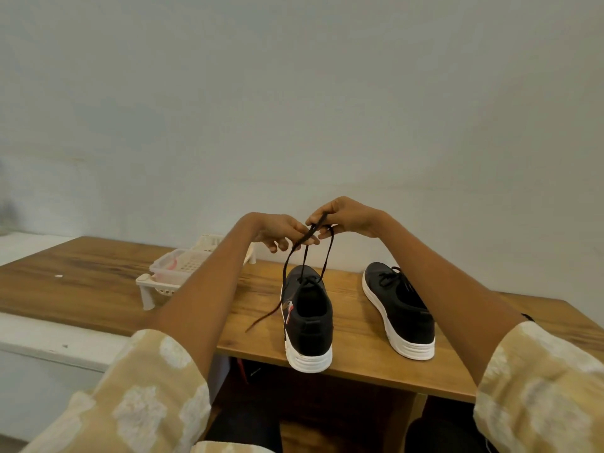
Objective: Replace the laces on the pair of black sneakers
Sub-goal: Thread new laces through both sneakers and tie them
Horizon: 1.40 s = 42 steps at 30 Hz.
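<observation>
The black lace point(305, 256) rises from the eyelets of the left sneaker point(309, 325) in taut strands to both hands, which meet directly above the shoe, at its 12 o'clock. The left hand point(277, 232) pinches a strand between thumb and fingertips; the right hand point(343, 219), just at its 3 o'clock and nearly touching it, has its fingers curled round the lace's upper end. One loose end trails down past the shoe's side toward 7 o'clock, onto the wooden table point(98, 289). The left sneaker stands near the table's front edge, heel toward the person. The right sneaker point(400, 308), already laced, sits apart at its 3 o'clock. A white plastic rack point(176, 273) stands on the table at 10 o'clock from the held shoe.
</observation>
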{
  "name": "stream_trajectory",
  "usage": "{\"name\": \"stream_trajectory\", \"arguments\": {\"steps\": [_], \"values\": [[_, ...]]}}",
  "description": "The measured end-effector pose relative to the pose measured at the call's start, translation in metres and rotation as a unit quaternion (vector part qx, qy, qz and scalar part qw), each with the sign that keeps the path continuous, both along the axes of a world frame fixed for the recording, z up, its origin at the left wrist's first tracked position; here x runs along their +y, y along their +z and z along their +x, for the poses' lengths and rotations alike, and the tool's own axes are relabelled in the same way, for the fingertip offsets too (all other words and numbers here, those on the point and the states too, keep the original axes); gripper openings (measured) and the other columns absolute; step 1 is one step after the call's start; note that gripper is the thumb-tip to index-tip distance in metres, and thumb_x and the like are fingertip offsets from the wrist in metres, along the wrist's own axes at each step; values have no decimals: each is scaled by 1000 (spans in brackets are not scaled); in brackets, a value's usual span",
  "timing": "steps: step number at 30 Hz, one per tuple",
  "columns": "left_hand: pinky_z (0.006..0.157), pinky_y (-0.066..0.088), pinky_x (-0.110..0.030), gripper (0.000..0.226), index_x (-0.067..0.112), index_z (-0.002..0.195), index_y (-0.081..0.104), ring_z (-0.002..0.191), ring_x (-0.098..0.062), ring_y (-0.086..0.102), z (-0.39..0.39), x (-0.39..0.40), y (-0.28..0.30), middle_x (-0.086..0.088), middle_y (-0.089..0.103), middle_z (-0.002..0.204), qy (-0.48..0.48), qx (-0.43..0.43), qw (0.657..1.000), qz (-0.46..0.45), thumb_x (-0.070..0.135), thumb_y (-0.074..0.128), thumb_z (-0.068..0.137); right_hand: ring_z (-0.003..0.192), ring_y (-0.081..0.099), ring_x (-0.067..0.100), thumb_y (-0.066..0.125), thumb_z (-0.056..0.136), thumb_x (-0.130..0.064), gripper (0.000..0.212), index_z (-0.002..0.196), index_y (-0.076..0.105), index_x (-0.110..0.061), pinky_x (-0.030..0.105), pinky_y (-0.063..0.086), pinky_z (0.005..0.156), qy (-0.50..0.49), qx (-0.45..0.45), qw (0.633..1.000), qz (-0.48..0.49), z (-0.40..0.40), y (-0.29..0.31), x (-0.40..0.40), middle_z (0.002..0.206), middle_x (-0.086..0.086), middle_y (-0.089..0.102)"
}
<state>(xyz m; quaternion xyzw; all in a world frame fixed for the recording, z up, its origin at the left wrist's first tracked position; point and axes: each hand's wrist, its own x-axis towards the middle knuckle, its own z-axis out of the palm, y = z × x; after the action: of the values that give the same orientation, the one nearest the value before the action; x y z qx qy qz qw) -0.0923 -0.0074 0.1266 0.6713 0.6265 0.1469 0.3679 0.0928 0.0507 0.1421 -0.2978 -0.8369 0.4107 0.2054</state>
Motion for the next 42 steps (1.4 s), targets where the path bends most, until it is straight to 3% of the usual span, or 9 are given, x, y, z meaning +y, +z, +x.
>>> {"name": "stream_trajectory", "arguments": {"steps": [6, 13, 18, 21, 25, 29, 33, 37, 42], "values": [[80, 42, -29, 20, 22, 93, 72, 95, -16, 51, 0, 8, -18, 4, 61, 106, 52, -89, 989, 105, 31, 54, 93, 76, 66, 5, 66, 82, 3, 15, 95, 71, -2, 13, 53, 73, -25, -57, 975, 215, 1, -8, 7, 91, 9, 72], [111, 23, -52, 72, 21, 151, 18, 144, -28, 17, 19, 12, -34, -10, 15, 157, 128, -272, 949, 94, 63, 20, 94, 68, 61, -2, 77, 77, -9, 12, 80, 65, -8, 9, 49, 66, -75, 78, 955, 275, -8, -27, 10, 73, -7, 65], [91, 44, -42, 22, 10, 109, 56, 98, -24, 60, 24, 15, -38, -8, 61, 100, 198, -597, 760, 162, 26, 44, 100, 70, 66, 10, 70, 85, -13, 11, 92, 72, -4, 14, 54, 71, -84, 63, 966, 237, 2, -36, 13, 84, 8, 72], [59, 46, -30, 19, 9, 93, 49, 51, -15, 44, 26, 14, -43, -3, 40, 64, 256, -630, 716, 157, 3, 32, 100, 72, 64, 5, 62, 92, -22, 21, 98, 73, -4, 9, 49, 71, -97, 2, 967, 236, 9, -44, 16, 86, 5, 72], [35, 22, -17, 20, 8, 103, 48, 35, -8, 30, 9, 18, -61, -1, 35, 60, 362, -386, 830, 178, 7, 29, 99, 83, 69, 17, 57, 95, -20, 20, 96, 71, -5, 34, 55, 78, -136, -80, 970, 187, 31, -53, 24, 79, -1, 70], [68, 42, -33, 22, -3, 106, 55, 81, -28, 55, -15, 16, -86, -15, 57, 92, 266, 46, 945, 184, 13, 44, 97, 71, 63, 11, 53, 97, -30, 24, 87, 68, -14, 27, 46, 68, -166, -245, 932, 211, 60, -62, 32, 65, -5, 66], [96, 43, -41, 33, 2, 115, 58, 112, -32, 55, -23, 10, -101, -15, 59, 121, 233, 203, 946, 97, 26, 43, 98, 70, 60, 8, 59, 92, -21, 15, 89, 71, -13, 28, 44, 66, -172, -390, 872, 241, 71, -71, 36, 72, -5, 71], [84, 49, -35, 18, 13, 78, 62, 88, -24, 59, -20, 8, -108, -7, 61, 95, 178, 291, 938, 58, 24, 52, 88, 81, 62, 20, 59, 90, -17, 18, 101, 69, -7, 29, 46, 68, -156, -458, 830, 279, 61, -81, 35, 95, 7, 72], [105, 34, -51, 36, 11, 117, 51, 112, -31, 49, -12, 9, -106, -8, 52, 122, 176, 325, 922, 119, 29, 59, 87, 109, 57, 24, 54, 86, 4, 53, 135, 47, -14, 30, 50, 87, -96, -391, 897, 181, 47, -85, 35, 127, 9, 55]]}}
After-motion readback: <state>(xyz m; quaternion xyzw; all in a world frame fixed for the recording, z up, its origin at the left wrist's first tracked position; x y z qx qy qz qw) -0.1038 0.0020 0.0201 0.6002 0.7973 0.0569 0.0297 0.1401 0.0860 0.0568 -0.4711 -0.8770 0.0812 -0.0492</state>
